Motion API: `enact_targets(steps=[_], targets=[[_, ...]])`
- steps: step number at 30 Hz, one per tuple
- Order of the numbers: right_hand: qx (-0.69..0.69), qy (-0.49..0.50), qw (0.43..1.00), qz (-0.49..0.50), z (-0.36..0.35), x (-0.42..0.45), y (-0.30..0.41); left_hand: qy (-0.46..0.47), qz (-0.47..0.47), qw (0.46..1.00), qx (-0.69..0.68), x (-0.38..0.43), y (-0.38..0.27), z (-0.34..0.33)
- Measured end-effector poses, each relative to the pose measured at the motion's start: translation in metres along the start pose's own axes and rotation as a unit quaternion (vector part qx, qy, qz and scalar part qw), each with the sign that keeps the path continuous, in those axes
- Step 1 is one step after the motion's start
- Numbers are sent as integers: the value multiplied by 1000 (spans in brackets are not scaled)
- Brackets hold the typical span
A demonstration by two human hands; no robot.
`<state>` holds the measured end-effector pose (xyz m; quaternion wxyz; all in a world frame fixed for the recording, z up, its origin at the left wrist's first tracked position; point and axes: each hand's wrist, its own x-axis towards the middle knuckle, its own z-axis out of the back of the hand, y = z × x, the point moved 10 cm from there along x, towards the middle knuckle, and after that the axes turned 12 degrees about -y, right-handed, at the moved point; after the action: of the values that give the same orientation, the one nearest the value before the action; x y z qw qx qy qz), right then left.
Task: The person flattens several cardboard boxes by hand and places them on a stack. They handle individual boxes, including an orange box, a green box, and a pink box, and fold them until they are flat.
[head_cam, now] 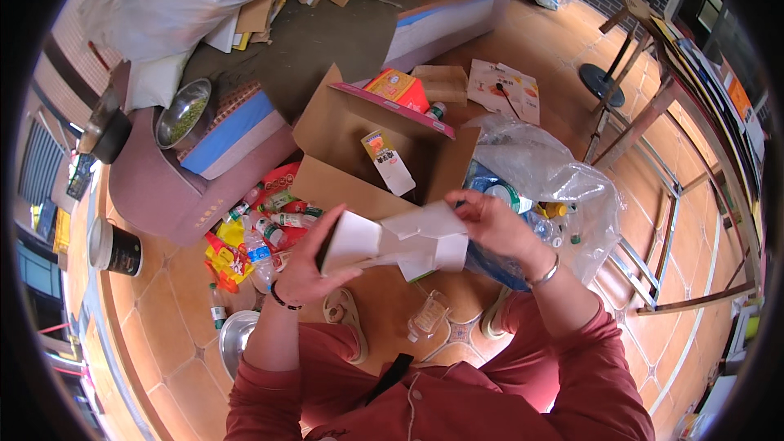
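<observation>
My left hand (313, 260) grips one end of a small paperboard box (398, 245), thumb below and fingers over its side. Its white inner faces and spread flaps point up at me. At the box's other end, my right hand (490, 223) pinches a raised flap, slightly blurred. Just beyond both hands stands a large open cardboard carton (331, 180). Inside the carton lies a flattened small printed box (389, 162). To the right of the carton, near my right hand, a clear plastic bag (551, 159) holds several bottles.
Several plastic bottles (269, 229) lie on the tiled floor at left, and a clear bottle (429, 315) lies between my feet. A red box (398, 90) sits behind the carton. A sofa (153, 196) bearing a bowl (184, 113) stands left; a metal-legged frame (664, 245) stands right.
</observation>
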<state>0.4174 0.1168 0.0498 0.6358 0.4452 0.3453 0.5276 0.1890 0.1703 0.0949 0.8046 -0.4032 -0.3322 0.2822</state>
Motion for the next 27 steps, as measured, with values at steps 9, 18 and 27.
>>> enact_targets(steps=[9, 18, 27], targets=[[-320, 22, 853, 411, -66, -52, 79, 112, -54, 987, 103, -5, 1, -47], [-365, 64, 827, 422, -85, -62, 73, 168, -53, 981, 80, -14, 1, -67], [-322, 52, 836, 441, -83, -74, 90, 136, -49, 983, 110, -21, 1, -72]])
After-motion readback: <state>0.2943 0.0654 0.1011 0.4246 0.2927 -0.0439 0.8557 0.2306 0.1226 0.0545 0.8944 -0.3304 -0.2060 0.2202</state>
